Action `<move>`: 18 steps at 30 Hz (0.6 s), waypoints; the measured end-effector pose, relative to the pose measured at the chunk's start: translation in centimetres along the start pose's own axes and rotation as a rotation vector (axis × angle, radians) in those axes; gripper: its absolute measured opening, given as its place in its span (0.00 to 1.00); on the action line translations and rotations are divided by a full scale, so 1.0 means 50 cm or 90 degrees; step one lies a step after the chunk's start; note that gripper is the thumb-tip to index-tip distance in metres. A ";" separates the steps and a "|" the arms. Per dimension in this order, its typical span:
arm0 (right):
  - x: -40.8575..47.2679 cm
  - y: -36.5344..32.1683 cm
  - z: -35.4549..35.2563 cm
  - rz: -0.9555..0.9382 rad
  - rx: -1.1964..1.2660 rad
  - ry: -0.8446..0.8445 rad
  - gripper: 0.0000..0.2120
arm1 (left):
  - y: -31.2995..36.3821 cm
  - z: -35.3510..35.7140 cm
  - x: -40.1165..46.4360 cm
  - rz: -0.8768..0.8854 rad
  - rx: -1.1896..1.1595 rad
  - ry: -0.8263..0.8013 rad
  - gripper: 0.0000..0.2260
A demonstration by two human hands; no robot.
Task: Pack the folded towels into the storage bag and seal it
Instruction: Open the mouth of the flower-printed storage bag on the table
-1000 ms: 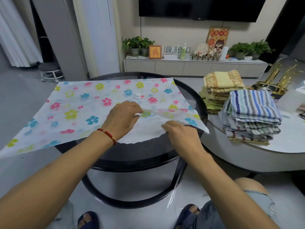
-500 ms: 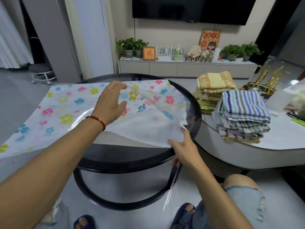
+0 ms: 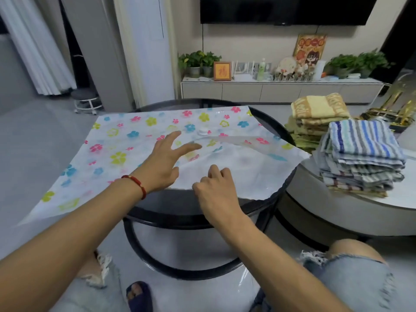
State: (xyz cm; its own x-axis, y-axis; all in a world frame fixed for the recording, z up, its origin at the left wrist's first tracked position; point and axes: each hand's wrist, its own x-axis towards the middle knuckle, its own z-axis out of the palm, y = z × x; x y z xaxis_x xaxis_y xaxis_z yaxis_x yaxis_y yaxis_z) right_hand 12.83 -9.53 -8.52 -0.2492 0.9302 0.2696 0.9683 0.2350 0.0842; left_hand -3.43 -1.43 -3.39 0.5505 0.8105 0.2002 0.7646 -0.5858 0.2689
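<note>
**Flowered bag spread flat, towels waiting to the side**

The storage bag (image 3: 139,140) — white plastic printed with pink, blue and yellow-green flowers — lies spread over the round black table (image 3: 273,200), its left end hanging out past the rim. A small white valve (image 3: 203,131) sits on its top face. At the near right end the upper layer is lifted a little, so the mouth gapes.

The left hand (image 3: 165,164) is over the middle of the bag with its fingers spread wide and straight, holding nothing; whether the palm presses the plastic I cannot tell. The right hand (image 3: 215,188) is just beside it at the bag's near edge, fingers curled down onto the plastic — it looks like a pinch on that edge, though the fingertips are hidden. A red bracelet (image 3: 138,184) circles the left wrist.

The folded towels are well apart from both hands, to the right on a white table (image 3: 382,201): a blue-striped stack (image 3: 362,154) in front, a yellow stack (image 3: 317,115) behind it.

Farther back a low white cabinet (image 3: 281,88) carries potted plants (image 3: 198,60) and small ornaments, under a dark television (image 3: 286,10). The floor is pale grey.
</note>
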 end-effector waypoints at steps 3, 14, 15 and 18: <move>0.001 0.030 0.023 0.055 0.021 0.022 0.09 | -0.053 0.004 -0.059 -0.047 0.086 -0.061 0.19; -0.003 -0.065 0.009 0.048 0.115 -0.045 0.16 | -0.071 -0.067 -0.007 -0.164 -0.088 0.004 0.14; 0.020 -0.085 0.003 0.027 0.164 -0.026 0.19 | -0.068 -0.072 -0.006 -0.148 -0.087 -0.021 0.15; 0.072 -0.114 -0.009 -0.018 0.211 0.002 0.19 | -0.067 -0.078 -0.029 -0.106 -0.080 -0.108 0.23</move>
State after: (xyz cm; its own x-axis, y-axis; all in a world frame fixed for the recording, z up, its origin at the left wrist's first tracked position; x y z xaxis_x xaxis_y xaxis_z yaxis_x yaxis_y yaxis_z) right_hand 6.41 -7.64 -7.61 -0.2757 0.9210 0.2752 0.9128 0.3406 -0.2255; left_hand -8.12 -0.67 -0.89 0.4771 0.8787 -0.0144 0.8075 -0.4318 0.4019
